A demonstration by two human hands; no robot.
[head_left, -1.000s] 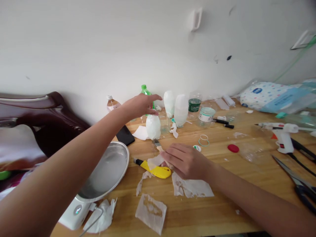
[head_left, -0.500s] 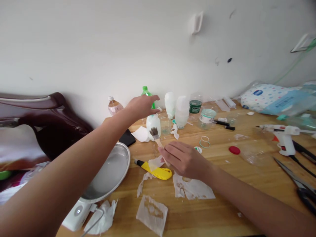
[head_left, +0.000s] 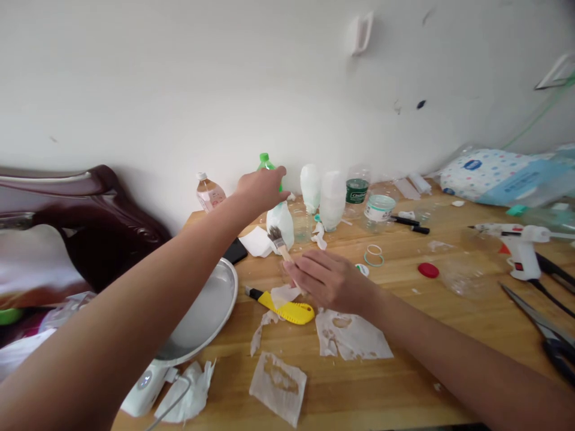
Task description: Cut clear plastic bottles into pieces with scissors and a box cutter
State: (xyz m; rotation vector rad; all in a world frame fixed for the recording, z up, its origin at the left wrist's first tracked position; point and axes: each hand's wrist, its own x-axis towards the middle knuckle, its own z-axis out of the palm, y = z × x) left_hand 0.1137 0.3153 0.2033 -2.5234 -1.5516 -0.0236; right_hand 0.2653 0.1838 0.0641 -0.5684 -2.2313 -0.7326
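Note:
My left hand (head_left: 259, 188) reaches far across the wooden table (head_left: 404, 371) and grips the top of a white paper-covered bottle piece (head_left: 282, 222), in front of a green bottle (head_left: 266, 163). My right hand (head_left: 327, 280) is closed on the wooden handle of a small paintbrush (head_left: 277, 240). The brush's dark bristles point up and left, right against the white piece. A yellow utility knife (head_left: 283, 306) lies just below my right hand, among torn bits of wet tissue (head_left: 348, 335).
A metal bowl (head_left: 202, 314) on a white scale sits at the left. Cut clear bottles (head_left: 332, 200) stand along the wall. A red cap (head_left: 427, 270), rubber bands (head_left: 372, 255), a glue gun (head_left: 516, 245) and scissors (head_left: 545, 332) lie to the right. A dark chair (head_left: 90, 221) is at far left.
My right hand lifted the paintbrush off the table and raised its bristles to the white bottle piece. My left hand closed down onto the top of that piece.

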